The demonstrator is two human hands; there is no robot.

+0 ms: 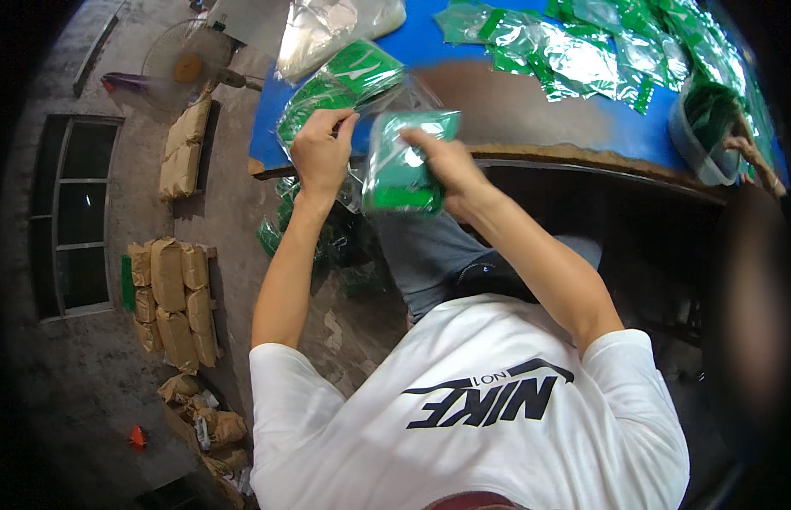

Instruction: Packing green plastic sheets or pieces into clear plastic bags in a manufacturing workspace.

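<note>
My right hand (pixel 451 170) grips a stack of green-and-clear plastic packets (pixel 400 174) just off the table's near edge; both are smeared by motion. To its left, my left hand (pixel 321 153) is closed in a pinch at the edge of a thin clear plastic bag (pixel 400 95), whose outline is hard to follow. Just beyond that hand, more green packets (pixel 361 70) in clear wrapping lie on the blue tabletop (pixel 425 38). A pile of clear plastic bags (pixel 336 30) rests behind them.
Loose green packets (pixel 574 59) spread across the table's far right. At the right edge, another person's hand (pixel 744 149) is at a clear tub (pixel 702 127) of green packets. Below the table's left corner hang more green packets (pixel 272 238). Brown sacks (pixel 167 276) and a fan (pixel 187 66) stand left.
</note>
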